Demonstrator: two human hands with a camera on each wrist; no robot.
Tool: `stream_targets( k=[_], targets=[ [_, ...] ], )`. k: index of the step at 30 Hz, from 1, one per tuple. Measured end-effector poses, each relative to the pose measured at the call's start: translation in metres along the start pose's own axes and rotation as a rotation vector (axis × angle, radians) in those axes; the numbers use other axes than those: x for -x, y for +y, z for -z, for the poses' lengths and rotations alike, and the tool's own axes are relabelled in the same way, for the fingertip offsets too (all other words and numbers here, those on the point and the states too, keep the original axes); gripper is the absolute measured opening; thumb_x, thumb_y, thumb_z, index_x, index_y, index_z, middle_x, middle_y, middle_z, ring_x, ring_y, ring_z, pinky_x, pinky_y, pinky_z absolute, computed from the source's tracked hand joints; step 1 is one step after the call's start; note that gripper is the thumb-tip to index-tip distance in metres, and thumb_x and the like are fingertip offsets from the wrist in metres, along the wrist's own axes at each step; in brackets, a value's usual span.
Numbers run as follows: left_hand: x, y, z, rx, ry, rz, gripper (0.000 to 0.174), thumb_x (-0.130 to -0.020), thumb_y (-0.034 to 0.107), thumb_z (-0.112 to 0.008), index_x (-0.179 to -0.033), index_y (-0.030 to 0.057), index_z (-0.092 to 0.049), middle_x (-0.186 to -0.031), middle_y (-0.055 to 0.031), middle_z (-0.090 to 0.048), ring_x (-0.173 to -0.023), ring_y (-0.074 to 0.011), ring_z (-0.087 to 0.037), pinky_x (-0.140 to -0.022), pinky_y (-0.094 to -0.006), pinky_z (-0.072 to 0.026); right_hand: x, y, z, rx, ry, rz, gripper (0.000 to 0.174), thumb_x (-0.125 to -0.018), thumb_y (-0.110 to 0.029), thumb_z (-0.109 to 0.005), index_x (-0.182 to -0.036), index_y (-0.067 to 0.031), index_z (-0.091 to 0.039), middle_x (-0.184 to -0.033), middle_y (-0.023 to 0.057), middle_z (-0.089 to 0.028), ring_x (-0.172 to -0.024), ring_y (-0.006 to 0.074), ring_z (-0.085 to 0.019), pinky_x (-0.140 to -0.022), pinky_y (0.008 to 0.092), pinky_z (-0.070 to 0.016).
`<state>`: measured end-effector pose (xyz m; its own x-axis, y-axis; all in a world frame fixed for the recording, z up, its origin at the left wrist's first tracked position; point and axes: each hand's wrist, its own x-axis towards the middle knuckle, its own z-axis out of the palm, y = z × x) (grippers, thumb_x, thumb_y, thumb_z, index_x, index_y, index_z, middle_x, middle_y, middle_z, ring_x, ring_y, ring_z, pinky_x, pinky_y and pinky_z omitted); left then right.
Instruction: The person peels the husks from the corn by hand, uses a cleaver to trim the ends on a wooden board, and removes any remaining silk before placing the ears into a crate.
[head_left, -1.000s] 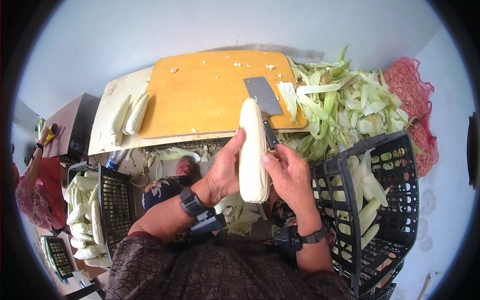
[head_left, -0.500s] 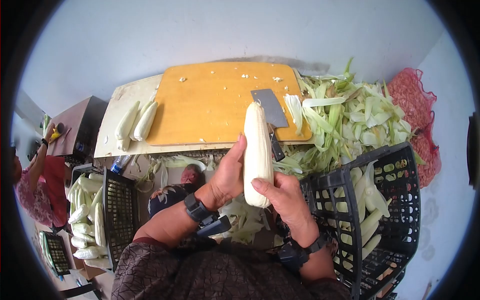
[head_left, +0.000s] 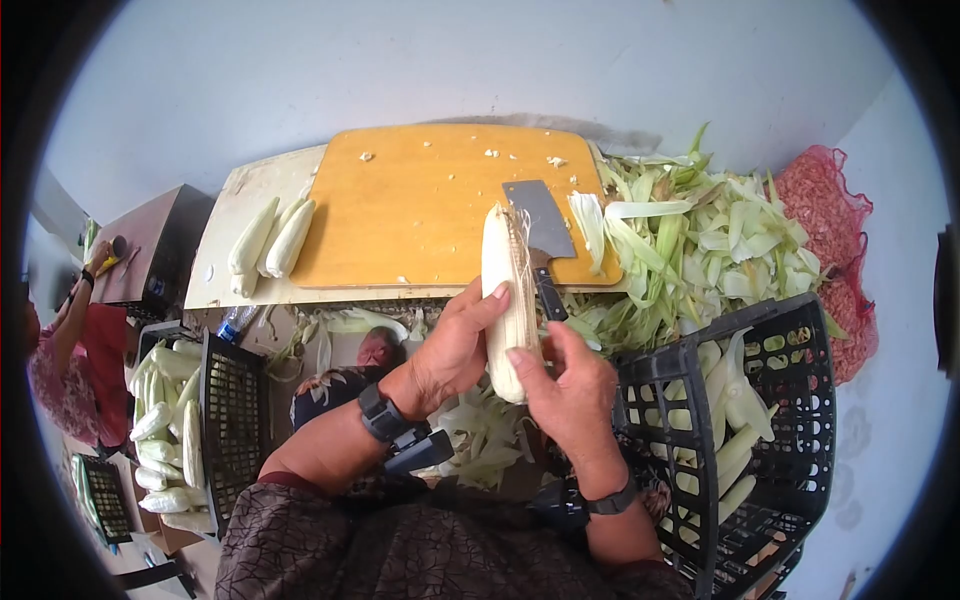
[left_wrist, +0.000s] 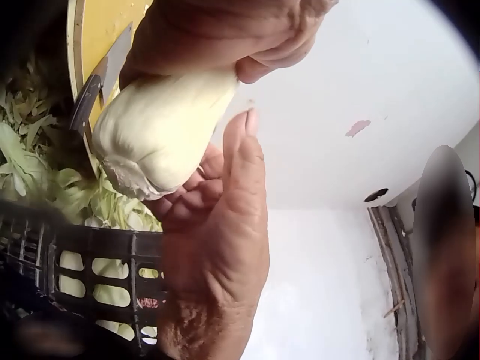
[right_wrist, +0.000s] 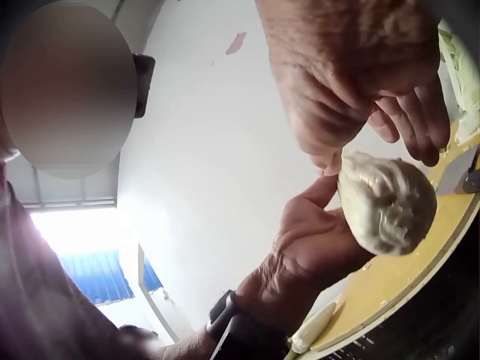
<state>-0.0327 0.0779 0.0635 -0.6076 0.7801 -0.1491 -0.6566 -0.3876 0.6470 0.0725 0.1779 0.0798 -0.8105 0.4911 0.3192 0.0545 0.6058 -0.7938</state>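
Note:
A pale ear of corn [head_left: 508, 310] stands upright in front of me, fine silks along its right side. My left hand [head_left: 452, 345] holds it from the left, thumb across its front. By its lower end is my right hand [head_left: 575, 395], the thumb overlapping the ear in the head view. In the right wrist view, the right hand's fingers [right_wrist: 420, 124] extend loosely, away from the ear. The blunt base of the corn [left_wrist: 139, 165] shows in the left wrist view. Beyond lies a cleaver [head_left: 540, 220] on a yellow cutting board [head_left: 400, 210], its dark handle over the near edge.
Several ears [head_left: 270, 240] lie left of the board. A husk pile [head_left: 700, 220] and a red mesh sack [head_left: 825, 220] are at the right. Black crates with corn stand on both sides, right crate [head_left: 715, 345] and left crate [head_left: 235, 420]. Another person [head_left: 80, 350] is at far left.
The ear has turned in my hands, bringing its silk-lined side into view. My left thumb has moved across its front. The right hand's thumb has shifted around the lower end.

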Motion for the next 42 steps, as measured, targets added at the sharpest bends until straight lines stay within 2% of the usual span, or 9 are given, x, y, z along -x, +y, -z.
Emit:
stream_targets(
  k=[9,16,18,22,24,27,30,33,42],
  targets=[
    [0.01,-0.004,-0.01,-0.265,-0.001,-0.002,0.038,-0.088,0.007,-0.047,-0.124,0.0003,-0.039,-0.111,-0.0087,-0.053,-0.095,-0.0145,-0.053,-0.082,-0.0301,-0.0448,-0.01,0.009,0.017,-0.055,0.13,-0.107,0.038,-0.072,-0.021,-0.071,-0.096,0.0059,-0.058,-0.076,0.0158,-0.063,-0.065,0.0211,-0.062,-0.059,0.03,-0.0496],
    [0.012,-0.01,-0.009,-0.318,-0.038,0.074,0.041,-0.086,0.008,-0.051,-0.124,-0.001,-0.039,-0.109,-0.0097,-0.054,-0.096,-0.015,-0.053,-0.083,-0.0294,-0.0444,-0.011,0.013,0.015,-0.022,0.143,-0.04,0.022,-0.071,-0.013,-0.069,-0.085,0.0027,-0.06,-0.07,0.0126,-0.061,-0.06,0.0209,-0.059,-0.054,0.0307,-0.0472],
    [0.013,-0.012,-0.008,-0.39,-0.054,0.093,0.041,-0.086,0.008,-0.052,-0.124,-0.0008,-0.039,-0.116,-0.009,-0.051,-0.105,-0.0156,-0.049,-0.09,-0.0305,-0.0404,-0.012,0.014,0.016,-0.016,0.149,-0.04,0.018,-0.071,-0.011,-0.067,-0.082,0.0014,-0.061,-0.068,0.0118,-0.06,-0.058,0.0212,-0.058,-0.053,0.0315,-0.0463],
    [0.013,-0.013,-0.01,-0.389,-0.08,0.068,0.043,-0.084,0.01,-0.055,-0.123,-0.0012,-0.041,-0.108,-0.0095,-0.055,-0.096,-0.0147,-0.053,-0.083,-0.0289,-0.0436,-0.013,0.018,0.016,0.02,0.173,0.017,0.008,-0.07,-0.005,-0.064,-0.073,-0.001,-0.058,-0.062,0.0096,-0.056,-0.051,0.0222,-0.054,-0.049,0.0319,-0.0439],
    [0.015,-0.01,-0.012,-0.379,-0.092,0.137,0.04,-0.085,0.01,-0.053,-0.122,-0.0013,-0.041,-0.113,-0.0088,-0.052,-0.104,-0.0151,-0.05,-0.089,-0.0302,-0.0406,-0.012,0.019,0.017,0.04,0.182,0.014,0.007,-0.07,-0.004,-0.063,-0.071,-0.0014,-0.057,-0.061,0.0092,-0.056,-0.049,0.0223,-0.053,-0.049,0.0319,-0.0436],
    [0.017,-0.009,-0.012,-0.38,-0.097,0.152,0.041,-0.085,0.01,-0.053,-0.122,-0.0015,-0.041,-0.111,-0.0084,-0.053,-0.101,-0.0148,-0.051,-0.088,-0.0302,-0.0416,-0.015,0.018,0.022,0.071,0.244,0.01,0.01,-0.072,-0.006,-0.063,-0.068,-0.0015,-0.054,-0.06,0.0092,-0.055,-0.048,0.0224,-0.053,-0.047,0.0319,-0.043],
    [0.017,-0.008,-0.011,-0.329,-0.047,0.19,0.039,-0.085,0.01,-0.052,-0.121,-0.0013,-0.041,-0.11,-0.0087,-0.054,-0.098,-0.0154,-0.053,-0.086,-0.0305,-0.0429,-0.017,0.012,0.026,0.055,0.147,-0.14,0.018,-0.073,-0.016,-0.065,-0.08,-0.0004,-0.057,-0.066,0.0118,-0.059,-0.055,0.0229,-0.058,-0.051,0.032,-0.0457],
    [0.013,-0.007,-0.009,-0.248,0.001,0.146,0.037,-0.087,0.013,-0.051,-0.12,-0.0009,-0.042,-0.107,-0.01,-0.054,-0.096,-0.0182,-0.054,-0.084,-0.0324,-0.0445,-0.011,0.012,0.019,-0.008,-0.055,-0.162,0.057,-0.073,-0.035,-0.066,-0.108,0.0068,-0.049,-0.082,0.0203,-0.062,-0.073,0.0276,-0.062,-0.065,0.0351,-0.0495],
    [0.002,-0.002,0.001,-0.113,0.187,-0.002,0.037,-0.091,0.022,-0.043,-0.12,0.0002,-0.036,-0.108,-0.0118,-0.049,-0.099,-0.022,-0.051,-0.086,-0.0391,-0.043,0.001,-0.008,0.002,0.119,-0.414,-0.202,0.078,-0.07,-0.036,-0.069,-0.123,0.0088,-0.033,-0.099,0.0269,-0.056,-0.09,0.0377,-0.058,-0.08,0.0421,-0.0446]
  ],
)
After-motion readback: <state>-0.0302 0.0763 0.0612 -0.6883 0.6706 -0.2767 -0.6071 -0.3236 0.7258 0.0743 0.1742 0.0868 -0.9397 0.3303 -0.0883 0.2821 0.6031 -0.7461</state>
